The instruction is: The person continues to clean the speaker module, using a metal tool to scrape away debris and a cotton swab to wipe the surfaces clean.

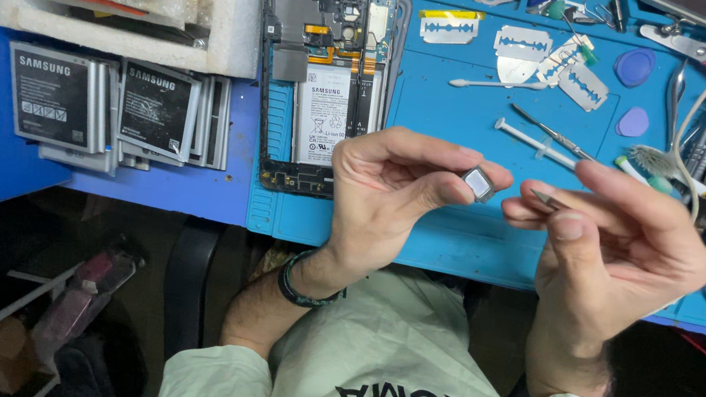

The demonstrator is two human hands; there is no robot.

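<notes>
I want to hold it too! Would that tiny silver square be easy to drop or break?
Probably easy to drop: the silver square is pinched by just the left hand's fingertips. It looks light, stiff and shiny, so maybe slippery. Being flat-sided, it likely wouldn't roll.

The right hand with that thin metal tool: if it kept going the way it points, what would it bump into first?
Likely the small square metal part pinched in the left hand; the right hand points its thin tool leftward at it, though depth is unclear.

Person wears pale green short-sleeved T-shirt [404, 366] with bold black block lettering across chest. Dark braided wristband [299, 284] with green flecks circles left wrist. Right wrist bare. Both forearms uncovered; fingernails short.
</notes>
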